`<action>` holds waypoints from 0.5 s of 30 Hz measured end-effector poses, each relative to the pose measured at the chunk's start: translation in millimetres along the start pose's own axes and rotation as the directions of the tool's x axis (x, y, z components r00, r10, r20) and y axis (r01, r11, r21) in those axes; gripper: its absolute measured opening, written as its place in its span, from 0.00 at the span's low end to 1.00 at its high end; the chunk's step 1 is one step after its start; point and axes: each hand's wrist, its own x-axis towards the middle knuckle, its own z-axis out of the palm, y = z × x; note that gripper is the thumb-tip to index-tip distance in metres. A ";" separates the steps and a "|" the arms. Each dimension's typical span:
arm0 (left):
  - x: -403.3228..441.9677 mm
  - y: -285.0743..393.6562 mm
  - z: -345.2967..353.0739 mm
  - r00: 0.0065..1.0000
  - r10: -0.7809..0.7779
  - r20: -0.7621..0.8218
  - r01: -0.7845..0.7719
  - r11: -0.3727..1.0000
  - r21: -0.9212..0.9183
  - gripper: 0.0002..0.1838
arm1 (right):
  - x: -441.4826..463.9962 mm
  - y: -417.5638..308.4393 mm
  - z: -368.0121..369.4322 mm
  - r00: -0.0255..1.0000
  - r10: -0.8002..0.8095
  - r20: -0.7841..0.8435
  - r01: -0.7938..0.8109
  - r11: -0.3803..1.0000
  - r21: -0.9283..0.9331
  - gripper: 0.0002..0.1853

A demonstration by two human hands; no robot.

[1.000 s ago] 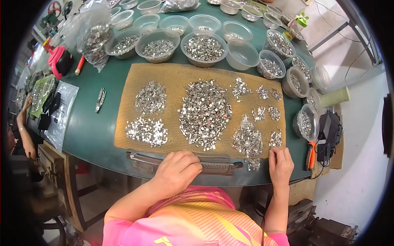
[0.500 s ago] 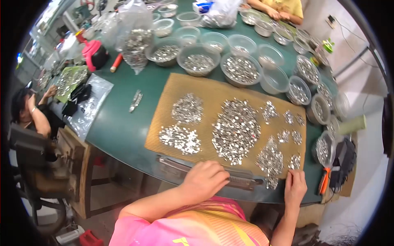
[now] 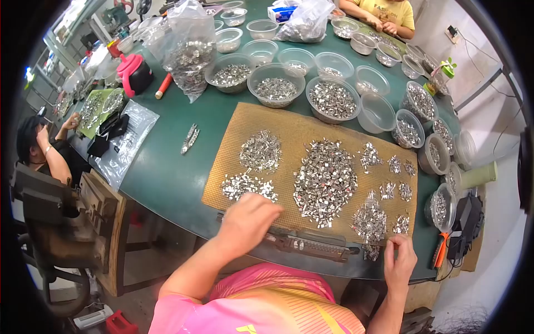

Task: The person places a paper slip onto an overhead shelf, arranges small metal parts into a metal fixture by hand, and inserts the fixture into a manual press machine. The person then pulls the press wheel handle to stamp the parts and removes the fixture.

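Note:
My left hand (image 3: 248,221) is curled, fingers bent together, above the front edge of the tan ribbed mat (image 3: 283,125). Just beyond its fingers is a pile of shiny small metal pieces (image 3: 245,186). What its fingertips hold, if anything, is hidden. My right hand (image 3: 400,261) is at the mat's front right corner, thumb and fingertips drawn together; I cannot make out anything in them. Near it are a small pile of metal bits (image 3: 400,224) and a larger pile (image 3: 370,222). A long dark metal rail (image 3: 311,245) lies along the mat's front edge.
Clear plastic bowls of metal parts (image 3: 334,100) line the mat's back and right. A filled plastic bag (image 3: 189,55), pink-lidded jug (image 3: 133,74) and orange-handled tool (image 3: 441,250) are on the green table (image 3: 161,178). One person (image 3: 47,145) sits left, another (image 3: 384,19) across.
My left hand has moved left and away from me, from the rail towards the shiny pile, uncovering more of the rail. My right hand stays near the mat's corner.

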 end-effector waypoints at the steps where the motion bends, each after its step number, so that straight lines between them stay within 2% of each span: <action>1: 1.4 -4.7 -1.6 1.000 -0.015 -0.004 0.015 1.000 0.016 0.11 | 2.9 -4.6 1.5 0.999 -0.042 0.013 0.042 0.999 0.012 0.08; 4: 2.0 -9.8 1.5 0.997 -0.002 0.081 -0.004 0.997 0.080 0.10 | 7.4 -14.8 6.5 0.988 -0.140 0.062 0.138 0.989 0.046 0.12; 8: 1.7 -6.4 3.1 0.996 -0.002 0.088 -0.005 0.996 0.086 0.09 | 14.5 -32.4 9.2 0.958 -0.268 0.105 0.262 0.962 0.070 0.13; 13: 0.6 -13.1 0.0 0.999 -0.018 0.037 0.018 1.000 -0.005 0.07 | 18.2 -42.0 13.3 0.943 -0.301 0.145 0.284 0.951 0.124 0.13; 15: 2.2 -11.9 0.0 0.999 -0.022 0.033 0.021 0.999 0.027 0.07 | 20.1 -46.3 16.0 0.929 -0.330 0.166 0.307 0.940 0.148 0.13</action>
